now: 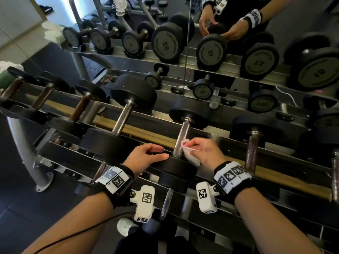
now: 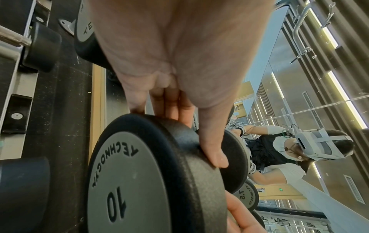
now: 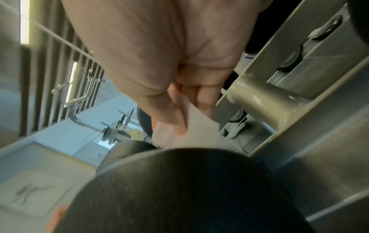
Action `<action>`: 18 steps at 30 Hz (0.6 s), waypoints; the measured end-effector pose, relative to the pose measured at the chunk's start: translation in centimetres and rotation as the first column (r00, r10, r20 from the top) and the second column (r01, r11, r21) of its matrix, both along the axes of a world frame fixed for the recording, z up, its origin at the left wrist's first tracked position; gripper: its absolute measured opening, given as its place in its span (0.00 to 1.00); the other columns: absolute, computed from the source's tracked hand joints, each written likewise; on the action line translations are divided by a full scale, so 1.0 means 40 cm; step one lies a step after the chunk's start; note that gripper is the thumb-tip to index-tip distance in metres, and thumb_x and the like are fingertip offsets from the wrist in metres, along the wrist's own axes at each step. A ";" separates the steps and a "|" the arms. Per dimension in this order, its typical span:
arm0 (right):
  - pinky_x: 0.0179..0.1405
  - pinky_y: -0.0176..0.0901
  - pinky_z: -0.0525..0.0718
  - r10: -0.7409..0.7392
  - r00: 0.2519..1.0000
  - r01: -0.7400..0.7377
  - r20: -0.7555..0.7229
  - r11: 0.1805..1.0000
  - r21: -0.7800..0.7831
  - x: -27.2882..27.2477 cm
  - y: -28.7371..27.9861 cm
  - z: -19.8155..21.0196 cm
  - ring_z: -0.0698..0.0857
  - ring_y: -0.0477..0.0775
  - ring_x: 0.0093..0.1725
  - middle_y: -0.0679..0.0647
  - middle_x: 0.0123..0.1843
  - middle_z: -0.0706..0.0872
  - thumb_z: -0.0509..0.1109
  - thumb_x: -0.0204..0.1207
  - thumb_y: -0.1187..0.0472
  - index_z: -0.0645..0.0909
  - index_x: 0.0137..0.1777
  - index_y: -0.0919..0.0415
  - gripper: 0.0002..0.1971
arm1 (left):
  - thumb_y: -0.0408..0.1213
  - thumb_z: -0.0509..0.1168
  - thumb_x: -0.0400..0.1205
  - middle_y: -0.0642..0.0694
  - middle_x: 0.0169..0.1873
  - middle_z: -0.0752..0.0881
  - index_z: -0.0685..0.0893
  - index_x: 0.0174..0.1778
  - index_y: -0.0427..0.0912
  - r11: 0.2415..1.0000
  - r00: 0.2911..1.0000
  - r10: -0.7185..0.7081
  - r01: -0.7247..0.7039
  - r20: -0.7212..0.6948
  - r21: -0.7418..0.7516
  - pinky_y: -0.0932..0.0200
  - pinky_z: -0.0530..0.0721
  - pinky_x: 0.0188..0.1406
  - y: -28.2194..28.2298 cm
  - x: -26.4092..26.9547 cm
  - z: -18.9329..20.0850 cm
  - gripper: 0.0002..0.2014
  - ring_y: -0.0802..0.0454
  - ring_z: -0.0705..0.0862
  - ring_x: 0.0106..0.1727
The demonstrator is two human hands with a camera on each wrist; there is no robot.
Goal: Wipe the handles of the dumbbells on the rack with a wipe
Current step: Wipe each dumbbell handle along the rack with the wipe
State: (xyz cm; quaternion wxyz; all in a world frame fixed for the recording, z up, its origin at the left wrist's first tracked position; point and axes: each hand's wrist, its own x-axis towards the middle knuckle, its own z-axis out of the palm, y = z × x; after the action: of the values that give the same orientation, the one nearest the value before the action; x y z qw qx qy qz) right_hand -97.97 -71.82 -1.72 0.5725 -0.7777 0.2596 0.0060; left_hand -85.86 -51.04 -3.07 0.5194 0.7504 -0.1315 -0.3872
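On the rack's top tier lies a black dumbbell marked 10 (image 2: 127,181) with a steel handle (image 1: 180,140). My left hand (image 1: 161,153) grips its near head (image 1: 176,165), thumb along the rim and fingers curled behind it (image 2: 197,138). To the right of the handle, my right hand (image 1: 185,143) pinches a white wipe (image 1: 192,156) between thumb and fingers. The wipe touches the lower part of the handle. In the right wrist view the wipe (image 3: 199,130) hangs from the thumb just above the black head (image 3: 179,189). The handle is hidden there.
More dumbbells lie on both sides: a bigger steel-handled one (image 1: 122,120) to the left, a brown-handled one (image 1: 252,153) to the right. Smaller dumbbells (image 1: 166,204) sit on the tier below. A mirror (image 1: 187,43) behind the rack rail (image 1: 146,132) reflects everything.
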 end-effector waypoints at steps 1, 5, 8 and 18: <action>0.64 0.48 0.83 -0.038 0.999 0.038 0.005 0.999 -0.001 -0.005 -0.007 0.003 0.87 0.53 0.60 0.52 0.56 0.89 0.68 0.76 0.75 0.85 0.47 0.47 0.18 | 0.57 0.82 0.56 0.53 0.52 0.92 0.89 0.58 0.51 1.000 1.000 -0.007 0.007 -0.001 -0.003 0.49 0.86 0.63 0.003 0.000 -0.001 0.33 0.55 0.90 0.56; 0.69 0.55 0.80 -0.261 0.964 0.262 0.053 0.965 -0.006 0.007 -0.052 0.001 0.84 0.56 0.63 0.55 0.62 0.87 0.65 0.82 0.69 0.84 0.68 0.48 0.20 | 0.64 0.81 0.54 0.56 0.53 0.92 0.88 0.58 0.56 0.999 0.999 -0.031 0.031 0.014 -0.010 0.54 0.87 0.59 0.010 -0.001 0.000 0.36 0.59 0.90 0.55; 0.73 0.55 0.77 -0.239 0.970 0.236 0.046 0.969 0.067 0.032 -0.041 -0.013 0.81 0.57 0.67 0.55 0.67 0.83 0.62 0.86 0.65 0.82 0.71 0.47 0.19 | 0.58 0.81 0.59 0.55 0.53 0.92 0.88 0.58 0.55 1.000 1.000 -0.016 0.016 0.013 -0.025 0.56 0.87 0.57 0.008 -0.006 0.001 0.31 0.58 0.90 0.55; 0.64 0.27 0.71 0.087 0.996 -0.089 0.031 0.991 0.101 -0.036 0.007 -0.049 0.79 0.42 0.67 0.38 0.65 0.82 0.62 0.86 0.65 0.85 0.54 0.30 0.22 | 0.56 0.80 0.59 0.57 0.51 0.92 0.88 0.58 0.54 0.999 1.000 0.000 0.001 0.008 -0.053 0.64 0.87 0.46 0.005 -0.009 -0.001 0.30 0.60 0.90 0.53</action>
State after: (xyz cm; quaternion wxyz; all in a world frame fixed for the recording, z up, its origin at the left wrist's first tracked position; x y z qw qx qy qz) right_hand -99.41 -71.52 -3.69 0.6142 -0.7580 0.2170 0.0343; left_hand -86.24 -50.84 -3.12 0.5386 0.7378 -0.1441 -0.3805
